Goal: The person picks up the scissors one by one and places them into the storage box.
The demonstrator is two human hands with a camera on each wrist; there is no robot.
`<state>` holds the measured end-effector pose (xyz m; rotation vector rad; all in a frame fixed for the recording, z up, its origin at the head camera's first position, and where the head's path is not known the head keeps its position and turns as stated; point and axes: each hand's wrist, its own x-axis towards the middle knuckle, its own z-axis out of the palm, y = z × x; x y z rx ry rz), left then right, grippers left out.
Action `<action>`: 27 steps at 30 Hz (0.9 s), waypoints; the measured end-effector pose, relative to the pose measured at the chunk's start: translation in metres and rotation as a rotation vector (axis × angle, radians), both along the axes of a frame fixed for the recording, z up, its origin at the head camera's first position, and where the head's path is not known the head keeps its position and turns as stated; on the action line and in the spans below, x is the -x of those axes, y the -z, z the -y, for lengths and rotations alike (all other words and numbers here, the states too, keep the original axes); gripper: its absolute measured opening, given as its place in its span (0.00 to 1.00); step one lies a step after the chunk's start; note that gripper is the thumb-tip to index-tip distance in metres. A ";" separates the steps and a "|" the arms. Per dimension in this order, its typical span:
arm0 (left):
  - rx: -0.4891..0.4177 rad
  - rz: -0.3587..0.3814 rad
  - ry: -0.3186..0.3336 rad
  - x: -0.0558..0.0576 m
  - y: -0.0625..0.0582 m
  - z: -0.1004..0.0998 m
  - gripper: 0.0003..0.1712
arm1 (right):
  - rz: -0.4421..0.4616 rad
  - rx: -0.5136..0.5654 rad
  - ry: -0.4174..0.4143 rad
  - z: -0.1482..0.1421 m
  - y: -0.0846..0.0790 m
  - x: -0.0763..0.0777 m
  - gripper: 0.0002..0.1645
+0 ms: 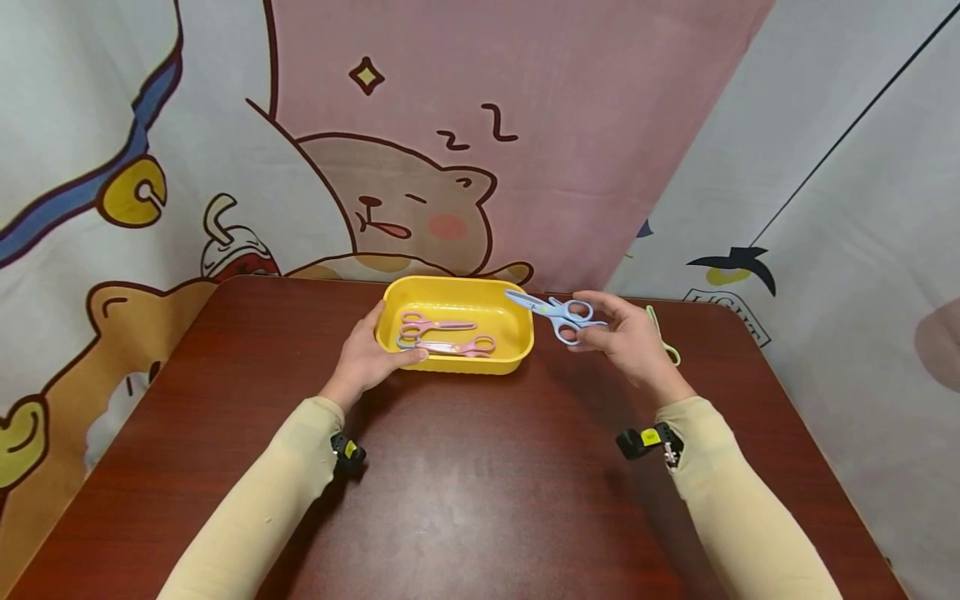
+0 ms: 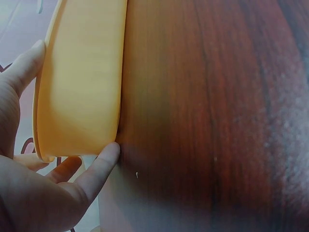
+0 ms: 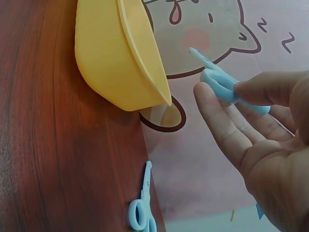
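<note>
A yellow plastic basket (image 1: 506, 367) stands near the far edge of the table. My left hand (image 1: 365, 354) holds its left end, thumb along the near rim and fingers against the outer wall. Inside lie pink scissors (image 1: 442, 326) and another pink pair (image 1: 450, 346), with a bit of blue handle beside them. My right hand (image 1: 626, 337) pinches light-blue scissors (image 3: 219, 84) by the handles, just right of the basket, blades pointing left over its rim. Lower down, another light-blue pair of scissors (image 3: 143, 205) lies on the table by the far edge.
Yellow-green scissors (image 1: 672, 354) show partly behind my right hand. The brown wooden table (image 1: 435, 483) ends just behind the basket, where a printed cartoon curtain (image 1: 600, 125) hangs.
</note>
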<state>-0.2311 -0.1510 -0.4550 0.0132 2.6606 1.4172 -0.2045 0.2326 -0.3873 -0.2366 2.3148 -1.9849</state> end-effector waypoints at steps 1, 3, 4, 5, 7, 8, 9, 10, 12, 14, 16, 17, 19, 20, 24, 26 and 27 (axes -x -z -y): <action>0.001 0.004 -0.001 0.000 0.000 0.000 0.71 | 0.002 0.001 -0.002 0.001 0.000 0.001 0.31; 0.001 0.010 -0.003 0.000 0.000 0.000 0.71 | 0.008 0.009 -0.008 0.003 -0.001 0.002 0.31; 0.000 0.013 -0.005 0.001 0.000 0.000 0.71 | 0.011 0.016 -0.012 0.004 -0.001 0.003 0.31; -0.001 0.013 -0.005 0.001 0.000 0.000 0.71 | 0.015 0.022 -0.014 0.005 -0.002 0.003 0.31; -0.005 0.014 -0.005 0.001 0.000 0.000 0.71 | 0.019 0.031 -0.016 0.007 -0.002 0.005 0.31; -0.005 0.014 -0.004 0.001 0.000 0.000 0.71 | 0.019 0.031 -0.018 0.009 -0.002 0.005 0.31; -0.006 0.014 -0.003 0.001 0.000 0.000 0.71 | 0.019 0.034 -0.019 0.010 -0.002 0.006 0.32; -0.005 0.014 -0.003 0.001 0.000 0.000 0.71 | 0.019 0.033 -0.018 0.011 -0.002 0.007 0.32; -0.004 0.016 -0.002 0.001 0.000 0.000 0.71 | 0.019 0.029 -0.019 0.013 -0.002 0.009 0.32; -0.002 0.016 -0.001 0.001 0.000 0.000 0.71 | 0.023 0.024 -0.021 0.016 -0.002 0.011 0.32; -0.002 0.016 -0.002 0.000 0.000 0.000 0.72 | 0.028 0.020 -0.024 0.019 -0.002 0.013 0.32; -0.002 0.017 -0.002 0.000 0.000 0.000 0.72 | 0.030 0.019 -0.025 0.020 -0.003 0.014 0.32; -0.002 0.018 -0.002 0.000 0.000 -0.001 0.71 | 0.035 0.021 -0.028 0.022 -0.004 0.016 0.31; -0.003 0.019 -0.002 0.000 0.000 -0.001 0.71 | 0.036 0.022 -0.030 0.024 -0.004 0.017 0.31; -0.001 0.017 -0.004 0.000 0.000 -0.001 0.71 | 0.032 0.039 -0.045 0.030 -0.005 0.021 0.31; 0.002 0.012 -0.003 0.000 0.000 -0.001 0.71 | 0.029 0.053 -0.056 0.033 -0.005 0.023 0.31; 0.001 0.010 -0.003 0.000 -0.001 -0.001 0.71 | 0.029 0.060 -0.062 0.034 -0.005 0.024 0.31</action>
